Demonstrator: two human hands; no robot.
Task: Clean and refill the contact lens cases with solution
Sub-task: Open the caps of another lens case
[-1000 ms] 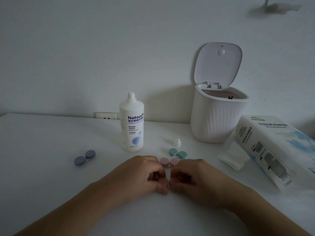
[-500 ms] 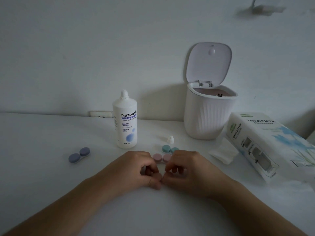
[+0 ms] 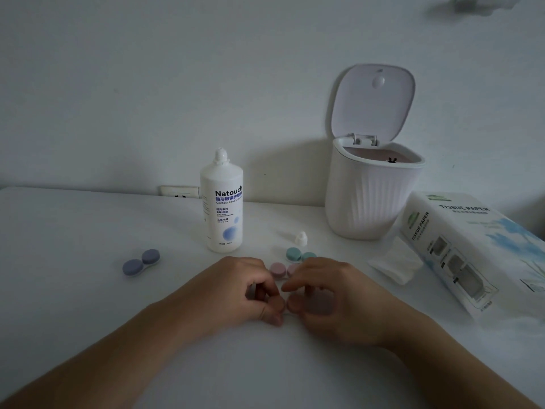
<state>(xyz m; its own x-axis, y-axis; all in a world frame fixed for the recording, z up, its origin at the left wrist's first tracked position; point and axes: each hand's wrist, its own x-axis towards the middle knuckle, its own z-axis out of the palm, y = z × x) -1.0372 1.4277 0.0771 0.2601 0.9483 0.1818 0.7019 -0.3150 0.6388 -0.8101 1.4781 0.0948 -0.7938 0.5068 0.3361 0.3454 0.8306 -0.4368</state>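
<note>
**Two hands bunched together over something small at the table's middle**

Far left on the white table (image 3: pixel 73 231) lies a purple lens case (image 3: pixel 141 262), both caps on, well apart from everything else. Behind it, at the foot of the wall, a wall socket (image 3: pixel 180 191) shows just beside the solution bottle (image 3: pixel 221 202), which stands upright with its nozzle bare.

In front of the bottle the left hand (image 3: pixel 236 290) rests near the table's middle, fingers curled in, thumb and forefinger drawn together at the tips. They seem to pinch something small, but the light is dim and I cannot tell what it is. Just past the knuckles sits a pink lens case (image 3: pixel 280 269), partly hidden by both hands, and behind that a green lens case (image 3: pixel 299 254), capped. A small white bottle cap (image 3: pixel 300 238) stands on its own near the green case.

The right hand (image 3: pixel 333 296) meets the left fingertip to fingertip, its fingers curled too; a pale lilac shape shows inside them, too blurred to name.

Further right, a ribbed white bin (image 3: pixel 368 199) stands with its lid (image 3: pixel 373 104) tipped up against the wall. A loose tissue (image 3: pixel 395 262) lies at the mouth of a tissue box (image 3: pixel 472 249), which rests on its side at the table's right edge.
</note>
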